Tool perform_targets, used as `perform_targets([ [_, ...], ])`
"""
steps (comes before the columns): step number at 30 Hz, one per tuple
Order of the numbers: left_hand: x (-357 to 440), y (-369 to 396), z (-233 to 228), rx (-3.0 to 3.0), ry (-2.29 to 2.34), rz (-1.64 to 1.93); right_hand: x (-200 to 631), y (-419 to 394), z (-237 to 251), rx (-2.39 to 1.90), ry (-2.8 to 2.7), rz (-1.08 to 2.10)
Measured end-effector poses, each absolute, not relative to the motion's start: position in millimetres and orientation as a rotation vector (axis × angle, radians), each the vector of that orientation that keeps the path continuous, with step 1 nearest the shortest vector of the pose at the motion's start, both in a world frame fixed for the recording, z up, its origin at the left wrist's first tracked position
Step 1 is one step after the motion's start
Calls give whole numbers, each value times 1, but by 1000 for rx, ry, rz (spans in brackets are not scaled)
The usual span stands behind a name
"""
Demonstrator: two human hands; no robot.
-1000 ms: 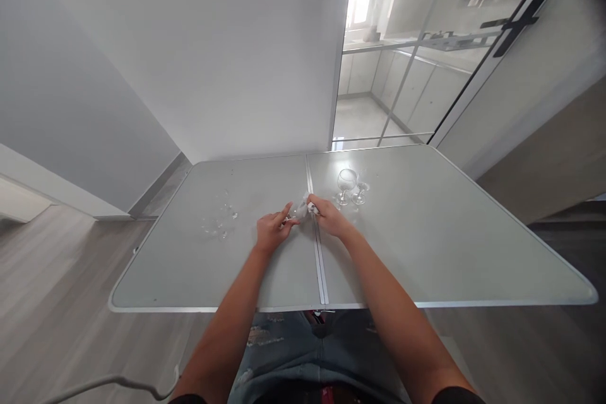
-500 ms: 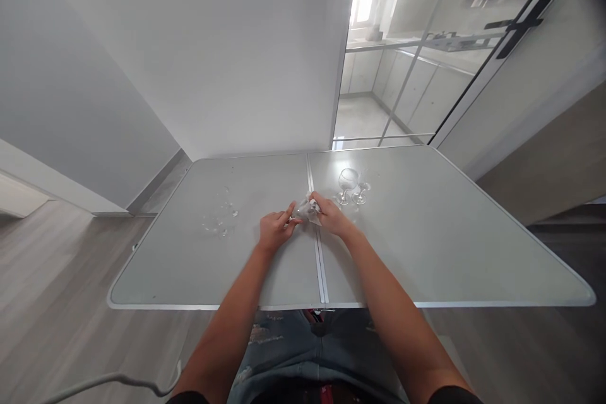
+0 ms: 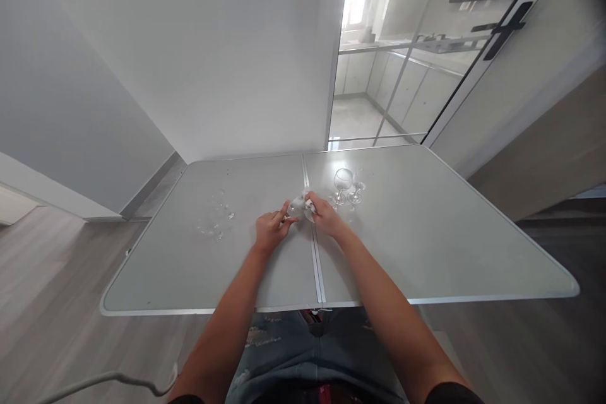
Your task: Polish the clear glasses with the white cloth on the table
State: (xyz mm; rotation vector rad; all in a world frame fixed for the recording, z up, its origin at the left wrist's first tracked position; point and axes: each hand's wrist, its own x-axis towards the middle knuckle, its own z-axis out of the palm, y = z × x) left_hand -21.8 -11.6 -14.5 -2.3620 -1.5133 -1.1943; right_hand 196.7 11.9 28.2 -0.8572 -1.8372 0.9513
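Frame centre: left hand [image 3: 271,231] pinches a small glass [image 3: 297,206], right hand [image 3: 326,219] pinches a white cloth [image 3: 308,205] against it. Glass lies between both fingertips.

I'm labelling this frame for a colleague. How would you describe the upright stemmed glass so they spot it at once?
Start at the grey folding table and find its centre seam. Just right of the seam, beyond the right hand, two clear glasses sit together. The upright stemmed glass is the left, taller one with a round bowl; its neighbour sits lower.
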Motion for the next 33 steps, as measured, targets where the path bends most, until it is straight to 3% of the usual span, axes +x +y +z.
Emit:
perform_targets([
  [8, -25, -11, -11, -2475, -1489, -1156, 200, 11, 32, -748, -1542, 1343],
  [11, -23, -11, -11, -2461, -1478, -1203, 199, 11, 32, -765, -1454, 1271],
  [15, -24, -12, -13, -2467, -1470, -1143, 194, 8, 32, -863, -1728, 1087],
  [19, -25, -13, -13, -2478, -1498, -1138, 195, 8, 33, -824, -1718, 1230],
  [23, -22, -11, -7, -2521, -1534, -1294, 199, 9, 33, -735, -1451, 1399],
  [28, -16, -12, -3, -2395, -1653, -1656, 188, 6, 35, -722, -913, 1301],
  [33, -7, -14, -2, -2518, -1733, -1883, 166, -3, 39, -571, -859, 1587],
])
